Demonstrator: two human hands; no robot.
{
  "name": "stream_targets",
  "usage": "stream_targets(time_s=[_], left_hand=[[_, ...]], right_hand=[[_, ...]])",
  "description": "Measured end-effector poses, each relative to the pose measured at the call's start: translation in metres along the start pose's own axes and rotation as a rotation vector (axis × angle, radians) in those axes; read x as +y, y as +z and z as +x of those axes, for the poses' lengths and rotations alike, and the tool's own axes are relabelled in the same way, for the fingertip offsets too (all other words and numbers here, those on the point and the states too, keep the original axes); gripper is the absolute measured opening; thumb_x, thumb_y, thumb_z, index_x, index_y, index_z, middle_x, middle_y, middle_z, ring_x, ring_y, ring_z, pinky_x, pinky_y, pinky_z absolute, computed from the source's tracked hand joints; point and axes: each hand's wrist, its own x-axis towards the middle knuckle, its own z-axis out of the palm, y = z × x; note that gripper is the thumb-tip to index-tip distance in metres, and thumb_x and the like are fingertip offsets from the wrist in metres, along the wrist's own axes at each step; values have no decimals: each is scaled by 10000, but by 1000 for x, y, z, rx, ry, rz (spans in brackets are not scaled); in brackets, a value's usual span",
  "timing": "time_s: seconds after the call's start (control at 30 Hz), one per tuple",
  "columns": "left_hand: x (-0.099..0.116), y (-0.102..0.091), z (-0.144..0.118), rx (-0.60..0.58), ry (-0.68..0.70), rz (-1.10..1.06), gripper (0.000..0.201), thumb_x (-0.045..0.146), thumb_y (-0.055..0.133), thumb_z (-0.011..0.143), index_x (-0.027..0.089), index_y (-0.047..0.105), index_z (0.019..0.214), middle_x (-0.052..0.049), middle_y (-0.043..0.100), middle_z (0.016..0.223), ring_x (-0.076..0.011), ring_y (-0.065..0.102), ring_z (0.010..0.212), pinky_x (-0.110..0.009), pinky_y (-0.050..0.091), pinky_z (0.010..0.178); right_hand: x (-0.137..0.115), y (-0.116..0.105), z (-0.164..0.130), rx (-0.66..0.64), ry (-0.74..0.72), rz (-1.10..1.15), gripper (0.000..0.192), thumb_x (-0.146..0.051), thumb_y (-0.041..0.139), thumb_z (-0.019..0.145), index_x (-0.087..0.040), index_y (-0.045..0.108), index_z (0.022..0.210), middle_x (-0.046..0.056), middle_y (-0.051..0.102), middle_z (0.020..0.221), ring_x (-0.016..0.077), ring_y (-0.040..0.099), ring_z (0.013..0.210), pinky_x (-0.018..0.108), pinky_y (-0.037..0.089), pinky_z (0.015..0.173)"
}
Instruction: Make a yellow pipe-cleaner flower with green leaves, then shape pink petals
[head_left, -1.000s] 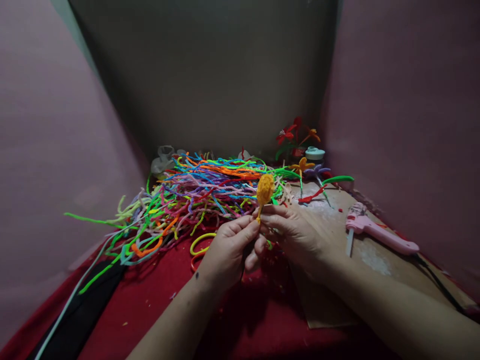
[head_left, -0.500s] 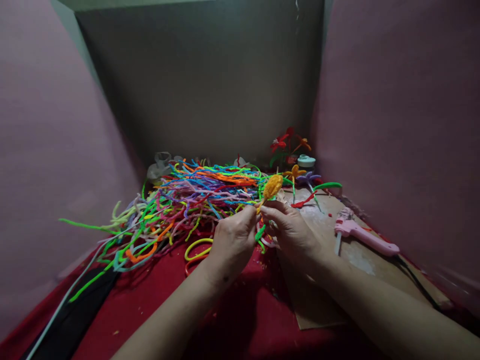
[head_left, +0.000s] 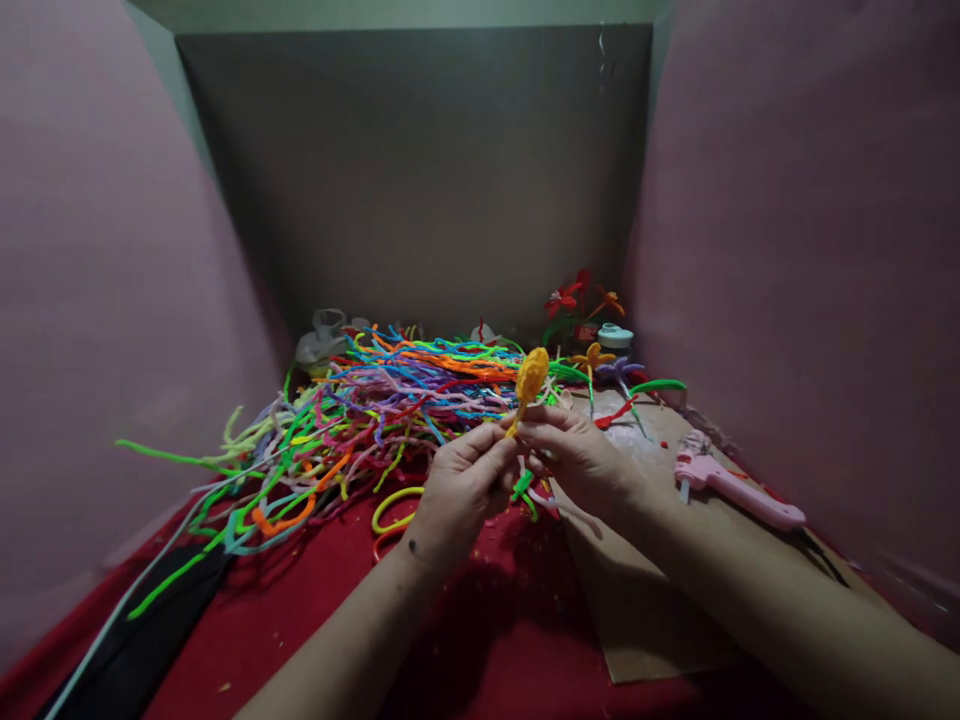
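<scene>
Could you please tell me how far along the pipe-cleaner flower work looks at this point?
Done: finished flowers stand at the back. In hand: left hand and right hand pinch an orange bud by its stem. Left: a big pile of loose pipe cleaners unused; the pink glue gun lies untouched.

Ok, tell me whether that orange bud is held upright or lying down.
Upright. The orange bud stands above the fingertips, its thin stem pinched between the left hand and right hand.

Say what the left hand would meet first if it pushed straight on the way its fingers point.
Most likely the right hand: the left hand points up-right, fingertips already pinched beside it at the orange bud's stem. Depth is hard to judge.
</scene>
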Motion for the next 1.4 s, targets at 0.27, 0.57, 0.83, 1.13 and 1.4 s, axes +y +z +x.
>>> stream_targets(time_s=[0.27,0.57,0.83,1.13,1.4], left_hand=[[-6,-3,0,-221,-171,-305,187,310,591,809,160,595,922,83,407,469,4,209,316,-122,170,327],[-14,-5,-1,-322,-223,-373,162,308,567,817,150,582,789,86,397,456,1,169,290,-132,226,297],[-20,-2,-2,52,154,401,175,331,579,794,174,610,865,26,561,596,-81,470,450,-196,371,468],[-24,-5,-4,124,239,536,175,299,498,843,184,554,723,50,466,549,-65,377,457,-185,310,466],[-8,1,-4,31,-89,29,197,341,576,784,166,508,724,80,431,470,-19,290,313,-148,203,325]], right_hand=[[10,-8,-7,-79,57,108,147,-246,694,678,-181,653,805,-24,541,642,68,421,524,206,329,508],[10,-5,-13,-47,49,118,116,-260,689,679,-185,621,735,-24,507,628,82,430,547,211,367,535],[18,-8,-12,122,62,102,221,-298,730,650,-194,622,813,-19,543,685,72,425,508,209,335,467],[14,-9,-17,75,63,-136,146,-315,674,734,-200,672,824,-31,514,630,78,387,521,234,323,529],[14,-13,-15,-15,20,-50,100,-257,642,744,-169,668,783,5,592,746,114,508,683,259,380,663]])
